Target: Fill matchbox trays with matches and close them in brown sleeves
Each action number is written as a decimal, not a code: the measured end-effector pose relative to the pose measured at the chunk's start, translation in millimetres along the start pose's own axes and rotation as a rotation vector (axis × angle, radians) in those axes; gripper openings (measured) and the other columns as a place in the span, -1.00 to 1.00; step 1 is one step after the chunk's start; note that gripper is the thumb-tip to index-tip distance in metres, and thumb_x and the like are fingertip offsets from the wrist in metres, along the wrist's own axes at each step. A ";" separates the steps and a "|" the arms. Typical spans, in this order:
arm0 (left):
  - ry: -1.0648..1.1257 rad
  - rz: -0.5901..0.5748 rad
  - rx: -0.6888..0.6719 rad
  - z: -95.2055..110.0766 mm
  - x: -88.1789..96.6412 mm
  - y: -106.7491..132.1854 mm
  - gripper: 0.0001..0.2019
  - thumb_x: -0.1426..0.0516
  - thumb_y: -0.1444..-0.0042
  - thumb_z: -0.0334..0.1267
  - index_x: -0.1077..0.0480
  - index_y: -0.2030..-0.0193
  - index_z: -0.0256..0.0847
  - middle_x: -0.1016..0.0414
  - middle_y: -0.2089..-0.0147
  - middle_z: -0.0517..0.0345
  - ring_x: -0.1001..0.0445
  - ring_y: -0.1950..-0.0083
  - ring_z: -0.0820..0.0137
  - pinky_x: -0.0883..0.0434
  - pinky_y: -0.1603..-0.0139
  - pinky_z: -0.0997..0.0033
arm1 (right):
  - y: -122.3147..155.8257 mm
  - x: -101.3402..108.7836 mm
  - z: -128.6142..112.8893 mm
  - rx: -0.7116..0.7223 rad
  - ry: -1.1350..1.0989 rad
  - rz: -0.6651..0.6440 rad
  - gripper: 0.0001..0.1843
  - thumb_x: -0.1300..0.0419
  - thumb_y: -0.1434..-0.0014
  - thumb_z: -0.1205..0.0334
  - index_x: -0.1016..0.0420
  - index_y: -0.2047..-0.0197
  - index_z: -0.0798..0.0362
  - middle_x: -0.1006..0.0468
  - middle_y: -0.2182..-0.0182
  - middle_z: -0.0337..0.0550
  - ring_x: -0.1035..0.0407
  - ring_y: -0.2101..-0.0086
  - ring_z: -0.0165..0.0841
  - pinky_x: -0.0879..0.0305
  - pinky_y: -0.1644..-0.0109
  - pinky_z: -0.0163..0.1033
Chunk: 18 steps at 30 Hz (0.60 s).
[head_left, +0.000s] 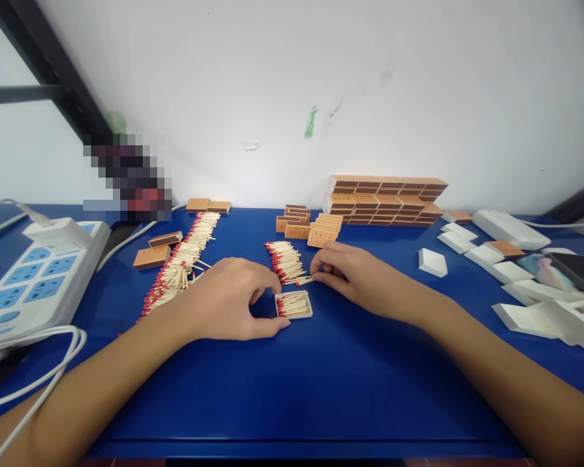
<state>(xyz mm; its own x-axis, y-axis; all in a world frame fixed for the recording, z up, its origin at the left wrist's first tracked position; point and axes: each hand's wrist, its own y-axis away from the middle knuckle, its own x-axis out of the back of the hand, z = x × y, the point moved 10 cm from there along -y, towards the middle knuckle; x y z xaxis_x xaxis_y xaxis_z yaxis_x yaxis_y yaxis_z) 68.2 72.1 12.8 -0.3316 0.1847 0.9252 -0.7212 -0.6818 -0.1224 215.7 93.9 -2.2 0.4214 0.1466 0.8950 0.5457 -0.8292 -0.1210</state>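
A small white matchbox tray (302,316) with red-headed matches lying in it rests on the blue table. My left hand (233,298) has its thumb and fingers around the left end of this tray. Just behind the tray lies a small pile of matches (286,259), heads to the left. At the pile's near right corner my right hand (343,269) pinches the pale end of a match (304,281); whether it is one or more I cannot tell. Left of my left hand stretches a long heap of matches (187,259), partly hidden by my arm.
Filled matchboxes (384,201) are stacked against the wall, with loose box sleeves (296,228) left of them. White empty trays (509,272) and a phone (581,272) lie right. Closed matchboxes (152,257), a power strip (43,279) and white cables (53,373) are left.
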 end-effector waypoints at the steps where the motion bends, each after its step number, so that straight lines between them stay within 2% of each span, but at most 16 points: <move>1: 0.001 0.001 0.000 -0.1 0.0 -0.1 -0.71 -0.31 -0.12 0.04 -0.58 0.23 -0.16 -0.43 0.45 0.30 -0.31 0.45 0.46 -0.14 0.40 0.37 | -0.1 -0.2 -0.4 0.002 0.003 0.000 -0.87 -0.14 -0.44 0.32 -0.48 0.19 0.00 -0.49 0.25 -0.16 -0.35 0.25 -0.31 -0.23 0.19 -0.23; 8: 0.002 -0.003 -0.004 -0.5 -1.0 -1.0 -0.71 -0.31 -0.12 0.03 -0.59 0.23 -0.17 -0.43 0.45 0.29 -0.32 0.45 0.46 -0.15 0.40 0.37 | 2.3 6.2 -0.4 -0.009 0.013 0.010 -0.93 -0.20 -0.43 0.23 -0.48 0.15 0.00 -0.50 0.26 -0.18 -0.36 0.26 -0.31 -0.22 0.21 -0.23; 18: -0.006 0.001 -0.010 0.9 1.0 -0.9 -0.71 -0.31 -0.12 0.02 -0.60 0.23 -0.18 -0.43 0.47 0.29 -0.33 0.45 0.46 -0.13 0.40 0.37 | 1.5 1.4 1.8 -0.039 0.009 -0.032 -0.93 -0.22 -0.41 0.25 -0.51 0.17 -0.02 -0.52 0.27 -0.18 -0.36 0.26 -0.30 -0.20 0.24 -0.25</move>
<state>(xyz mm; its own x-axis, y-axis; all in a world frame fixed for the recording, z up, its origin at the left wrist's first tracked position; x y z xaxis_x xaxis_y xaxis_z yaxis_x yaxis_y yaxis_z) 69.2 72.2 14.2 -0.3290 0.1794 0.9271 -0.7266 -0.6752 -0.1272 218.4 93.8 -1.8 0.3969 0.1689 0.9022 0.5303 -0.8444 -0.0752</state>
